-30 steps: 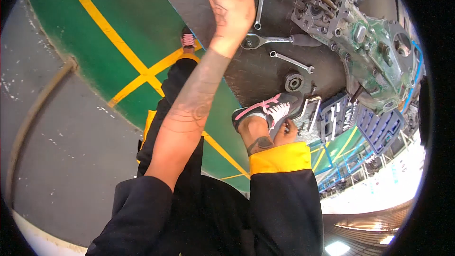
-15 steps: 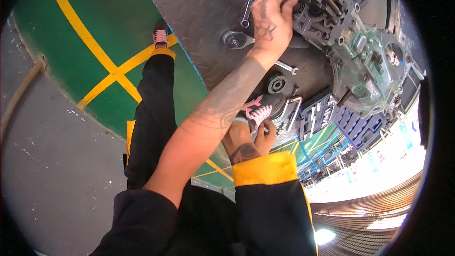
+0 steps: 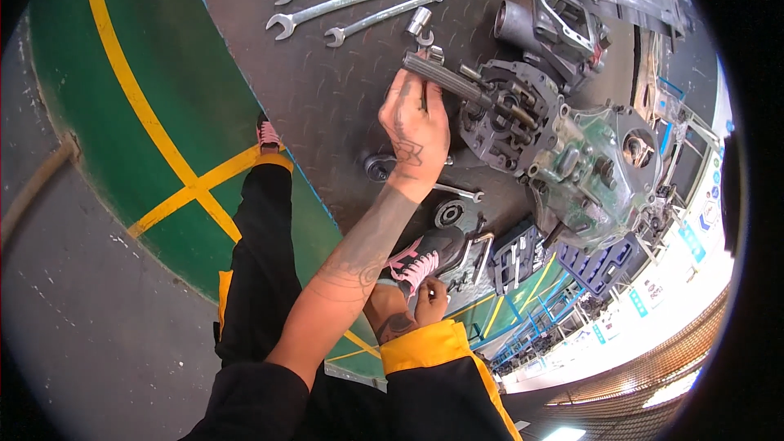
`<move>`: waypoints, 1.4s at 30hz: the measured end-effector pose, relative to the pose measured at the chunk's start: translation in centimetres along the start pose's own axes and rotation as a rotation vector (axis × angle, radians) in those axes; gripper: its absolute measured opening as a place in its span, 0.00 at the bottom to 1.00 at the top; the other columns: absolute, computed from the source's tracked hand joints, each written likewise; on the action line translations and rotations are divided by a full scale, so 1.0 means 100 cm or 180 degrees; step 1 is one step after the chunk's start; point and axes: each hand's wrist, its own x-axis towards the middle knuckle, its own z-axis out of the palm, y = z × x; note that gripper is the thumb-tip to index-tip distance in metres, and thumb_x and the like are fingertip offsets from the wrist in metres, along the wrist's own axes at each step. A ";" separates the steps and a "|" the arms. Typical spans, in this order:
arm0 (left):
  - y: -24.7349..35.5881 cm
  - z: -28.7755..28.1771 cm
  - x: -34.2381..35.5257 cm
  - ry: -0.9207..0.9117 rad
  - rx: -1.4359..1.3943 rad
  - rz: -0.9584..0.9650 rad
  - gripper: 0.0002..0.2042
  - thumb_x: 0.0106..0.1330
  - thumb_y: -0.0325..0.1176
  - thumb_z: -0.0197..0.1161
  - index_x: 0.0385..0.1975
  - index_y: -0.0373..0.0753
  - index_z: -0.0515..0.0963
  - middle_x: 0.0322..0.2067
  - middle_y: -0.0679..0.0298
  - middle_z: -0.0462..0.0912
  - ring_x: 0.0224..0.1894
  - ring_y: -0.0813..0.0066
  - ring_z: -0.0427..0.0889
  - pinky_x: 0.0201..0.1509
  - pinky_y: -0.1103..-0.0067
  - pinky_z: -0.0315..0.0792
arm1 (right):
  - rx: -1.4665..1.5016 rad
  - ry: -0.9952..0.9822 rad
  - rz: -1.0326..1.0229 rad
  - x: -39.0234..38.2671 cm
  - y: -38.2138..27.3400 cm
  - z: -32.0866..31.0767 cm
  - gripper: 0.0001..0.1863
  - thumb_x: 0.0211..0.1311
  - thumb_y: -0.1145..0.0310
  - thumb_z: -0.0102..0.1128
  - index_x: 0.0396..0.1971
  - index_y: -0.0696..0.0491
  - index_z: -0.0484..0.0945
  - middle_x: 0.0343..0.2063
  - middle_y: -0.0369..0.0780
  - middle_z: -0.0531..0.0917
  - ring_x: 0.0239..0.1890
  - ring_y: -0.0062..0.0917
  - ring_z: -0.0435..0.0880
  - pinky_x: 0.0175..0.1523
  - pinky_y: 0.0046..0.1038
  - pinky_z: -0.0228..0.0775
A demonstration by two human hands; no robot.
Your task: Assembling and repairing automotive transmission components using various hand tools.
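My left hand [image 3: 415,126] has its fingers closed around the free end of a grey splined shaft [image 3: 449,82], which projects from the metal gearbox assembly [image 3: 576,167]. A short socket [image 3: 420,20] and a small wrench end lie just beyond my fingertips. My right hand [image 3: 431,304] is low beside my pink-laced shoe [image 3: 420,265], fingers curled; what it holds, if anything, is too small to make out. Near it are metal hex-key-like tools and a round ringed part [image 3: 449,212].
Three combination wrenches [image 3: 343,12] lie on the dark chequer plate [image 3: 294,90]. Behind the gearbox sit cast housings [image 3: 555,33]. Open tool cases [image 3: 588,269] are at right. Green floor with yellow lines [image 3: 147,106] is left; a hose [image 3: 37,188] lies on grey floor.
The view has shifted, showing more wrenches and housings at the top. My left hand moved along the shaft toward the gearbox, then back to its free end. My right hand stays by the shoe.
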 end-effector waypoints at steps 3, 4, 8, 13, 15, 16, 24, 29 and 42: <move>-0.007 0.010 0.006 -0.0416 0.0354 0.0559 0.15 0.61 0.21 0.67 0.49 0.34 0.82 0.39 0.52 0.87 0.41 0.57 0.88 0.43 0.70 0.80 | -0.0145 -0.0188 -0.0106 0.004 -0.011 0.007 0.09 0.61 0.76 0.60 0.41 0.59 0.78 0.36 0.46 0.83 0.38 0.34 0.86 0.42 0.28 0.77; -0.010 0.010 0.004 -0.0433 0.0380 0.0601 0.18 0.59 0.21 0.69 0.51 0.38 0.82 0.40 0.51 0.87 0.41 0.57 0.88 0.44 0.70 0.80 | -0.0010 -0.0209 -0.0113 0.002 -0.017 0.011 0.09 0.61 0.77 0.60 0.40 0.59 0.78 0.35 0.47 0.82 0.37 0.35 0.86 0.42 0.29 0.77; -0.005 0.014 -0.002 -0.1206 -0.0207 0.0090 0.22 0.63 0.22 0.63 0.59 0.46 0.79 0.49 0.47 0.83 0.46 0.48 0.84 0.49 0.64 0.78 | 0.0101 -0.0136 -0.0034 0.015 -0.021 0.008 0.09 0.58 0.79 0.58 0.39 0.60 0.77 0.32 0.49 0.81 0.35 0.36 0.85 0.42 0.29 0.76; -0.006 0.002 0.001 -0.1668 -0.0027 -0.0004 0.27 0.63 0.13 0.56 0.63 0.42 0.75 0.57 0.48 0.79 0.55 0.55 0.83 0.56 0.70 0.77 | -0.0117 -0.0220 0.0359 0.023 -0.037 0.008 0.08 0.55 0.78 0.56 0.36 0.61 0.76 0.31 0.52 0.81 0.35 0.41 0.84 0.43 0.31 0.75; -0.012 0.000 0.002 -0.1644 -0.0438 -0.0095 0.28 0.63 0.15 0.58 0.65 0.42 0.73 0.58 0.48 0.79 0.56 0.56 0.83 0.56 0.71 0.76 | 0.0075 -0.0206 0.0432 0.023 -0.029 0.013 0.09 0.57 0.77 0.56 0.38 0.61 0.77 0.32 0.52 0.83 0.37 0.41 0.85 0.46 0.31 0.74; -0.008 0.003 0.002 -0.1602 -0.0452 -0.0204 0.26 0.64 0.18 0.61 0.64 0.41 0.73 0.57 0.48 0.80 0.57 0.56 0.82 0.57 0.72 0.74 | 0.0136 -0.0115 0.0511 0.021 -0.027 0.012 0.11 0.58 0.76 0.56 0.40 0.61 0.77 0.34 0.52 0.84 0.38 0.40 0.85 0.47 0.31 0.74; -0.030 -0.001 0.027 -0.1317 -0.0335 0.0116 0.17 0.67 0.27 0.66 0.56 0.41 0.78 0.42 0.64 0.81 0.41 0.77 0.78 0.47 0.79 0.74 | 0.0886 -0.0238 0.0942 0.016 -0.022 0.030 0.20 0.63 0.76 0.51 0.55 0.62 0.76 0.46 0.51 0.85 0.51 0.37 0.84 0.59 0.29 0.71; -0.006 -0.040 0.016 -0.0671 -0.1190 -0.0874 0.16 0.68 0.19 0.61 0.55 0.32 0.76 0.41 0.62 0.81 0.38 0.80 0.81 0.44 0.83 0.76 | 0.0894 -0.0153 0.1020 0.012 -0.003 0.031 0.24 0.66 0.76 0.47 0.62 0.64 0.71 0.55 0.52 0.82 0.59 0.37 0.80 0.63 0.27 0.67; 0.010 -0.034 -0.053 -0.1229 -0.0638 -0.1023 0.18 0.61 0.25 0.71 0.52 0.33 0.79 0.33 0.59 0.84 0.34 0.77 0.82 0.41 0.81 0.77 | 0.1621 -0.0644 0.1059 0.027 -0.004 0.024 0.25 0.68 0.76 0.48 0.65 0.63 0.69 0.57 0.43 0.80 0.57 0.26 0.79 0.62 0.24 0.67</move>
